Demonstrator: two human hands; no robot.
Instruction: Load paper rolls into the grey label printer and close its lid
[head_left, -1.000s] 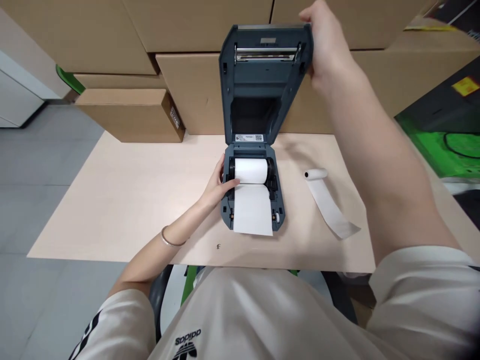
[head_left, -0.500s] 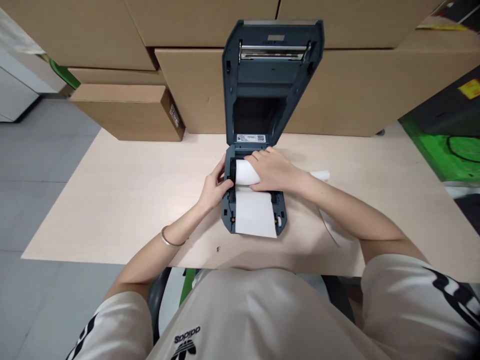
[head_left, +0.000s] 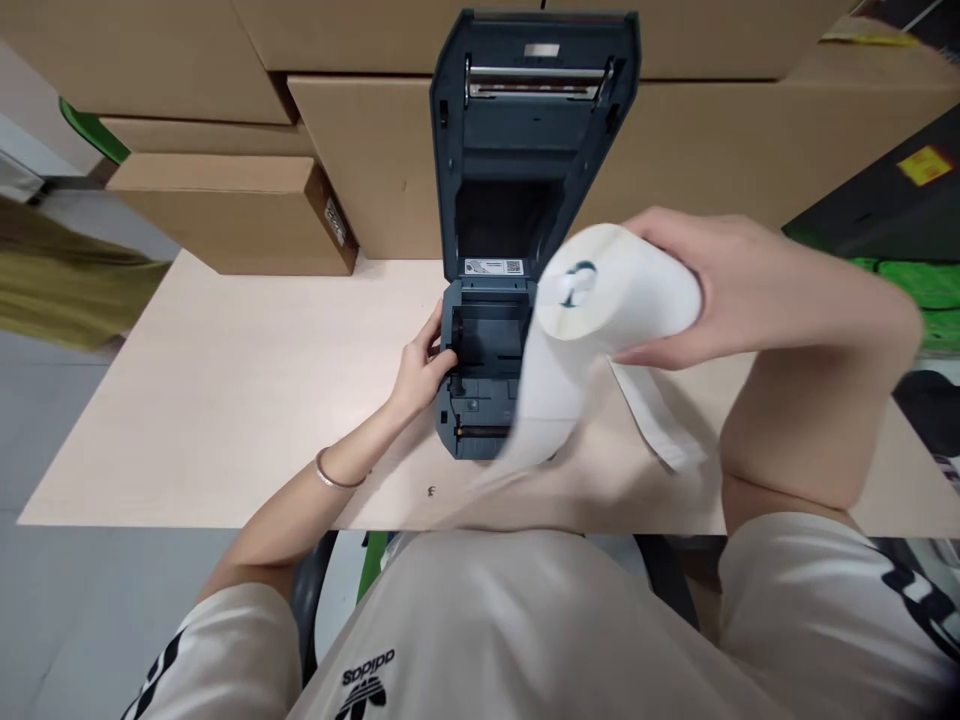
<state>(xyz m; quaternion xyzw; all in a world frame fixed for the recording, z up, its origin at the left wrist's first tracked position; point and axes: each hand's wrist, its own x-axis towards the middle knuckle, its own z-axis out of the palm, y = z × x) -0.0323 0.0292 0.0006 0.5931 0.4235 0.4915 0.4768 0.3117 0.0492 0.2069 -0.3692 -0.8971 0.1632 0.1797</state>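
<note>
A dark blue-grey label printer (head_left: pixel 491 400) stands on the table with its lid (head_left: pixel 536 150) raised, and its inner bay shows no roll. My left hand (head_left: pixel 424 368) grips the printer's left side, thumb on the rim and fingers partly hidden behind it. Above and to the right of the printer, my right hand (head_left: pixel 690 290) is closed round a white paper roll (head_left: pixel 626 285). A blurred loose strip hangs from the roll toward the table's front edge. Another white paper strip (head_left: pixel 656 420) lies on the table beneath my right forearm.
Large cardboard boxes (head_left: pixel 712 160) line the back of the table (head_left: pixel 300 350). A smaller carton (head_left: pixel 240 215) sits at the back left. Someone's olive garment (head_left: pixel 71 275) shows at the far left. A tiny dark object (head_left: pixel 431 491) lies near the front edge.
The paper roll has come out of the printer bay, lifted up and to the right in my right hand. My left hand stays on the printer's side. The olive garment has entered view.
</note>
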